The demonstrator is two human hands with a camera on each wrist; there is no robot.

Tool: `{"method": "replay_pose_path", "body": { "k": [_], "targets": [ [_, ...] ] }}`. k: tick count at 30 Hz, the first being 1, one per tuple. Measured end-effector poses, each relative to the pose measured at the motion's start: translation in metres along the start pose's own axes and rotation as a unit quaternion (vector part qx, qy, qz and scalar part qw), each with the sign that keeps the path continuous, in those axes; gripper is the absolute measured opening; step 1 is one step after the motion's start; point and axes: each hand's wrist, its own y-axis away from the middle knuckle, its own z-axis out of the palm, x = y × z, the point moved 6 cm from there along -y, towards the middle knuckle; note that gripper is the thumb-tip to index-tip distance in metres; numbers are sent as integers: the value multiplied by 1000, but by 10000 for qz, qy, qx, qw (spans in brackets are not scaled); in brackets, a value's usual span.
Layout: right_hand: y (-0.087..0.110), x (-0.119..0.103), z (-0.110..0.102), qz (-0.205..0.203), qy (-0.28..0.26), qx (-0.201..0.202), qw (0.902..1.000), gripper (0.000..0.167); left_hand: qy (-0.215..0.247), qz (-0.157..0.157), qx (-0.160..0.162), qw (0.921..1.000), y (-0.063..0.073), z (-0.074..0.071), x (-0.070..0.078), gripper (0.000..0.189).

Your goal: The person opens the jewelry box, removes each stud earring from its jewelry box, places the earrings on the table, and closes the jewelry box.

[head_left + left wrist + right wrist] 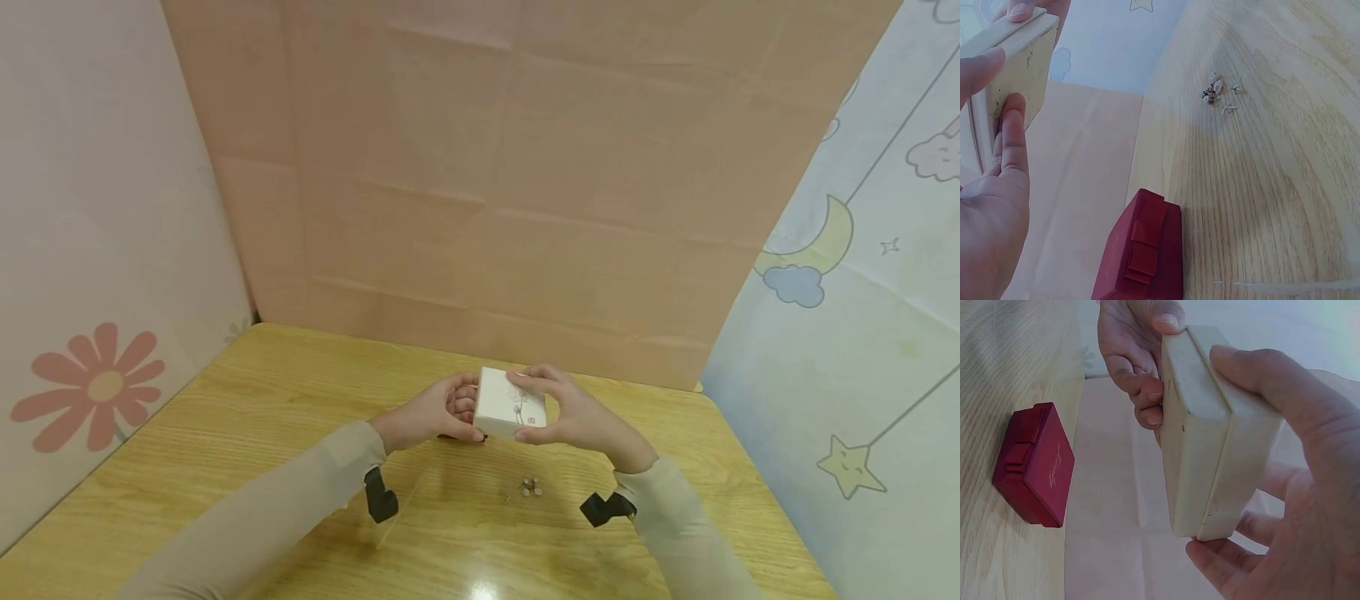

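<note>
A small white lidded box [504, 400] is held up above the table between both hands. Its top bears a printed flower stem and a small red mark. My left hand [431, 414] grips the lower part, with thumb at the side and fingers against the underside. With thumb and fingers on opposite sides, my right hand [577, 412] holds the upper part. A seam between lid and base runs along the side in the right wrist view. Below stands a red box [1038, 465] with a ribbon bow, mostly hidden by my left hand in the head view.
Several small metallic pieces, perhaps earrings [1213, 89], lie on the wooden table [300, 367] nearer to me. A thin pale strand [401, 512] is near my left wrist. Pinkish cloth [487, 208] hangs behind the table, with printed panels at both sides.
</note>
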Motion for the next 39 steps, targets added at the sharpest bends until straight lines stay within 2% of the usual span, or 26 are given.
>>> {"method": "replay_pose_path", "body": {
  "k": [8,12,15,19,23,26,31,39],
  "targets": [
    [3,3,3,42,-1,-23,10000,86,-44,31,-15,10000,-1,0,-2,85],
    [8,7,-3,29,-368,-29,9993,90,-16,72,-27,10000,-2,0,-2,85],
    [14,14,-17,-76,-715,245,9971,77,48,112,-16,9999,-3,0,0,85],
    [20,32,-40,-80,-697,899,9935,52,38,184,4,9998,-3,-2,2,83],
    [28,59,-56,355,-456,1438,9879,39,-56,233,29,9997,-3,-3,3,81],
    [35,81,-60,778,-307,1578,9839,39,-108,235,63,9996,-2,-3,4,81],
    [52,114,-55,1305,-127,1392,9815,38,-159,218,149,9995,-1,-5,5,82],
    [69,146,-31,1865,-141,707,9798,39,-158,226,175,9995,-2,-7,2,82]
  ]
}}
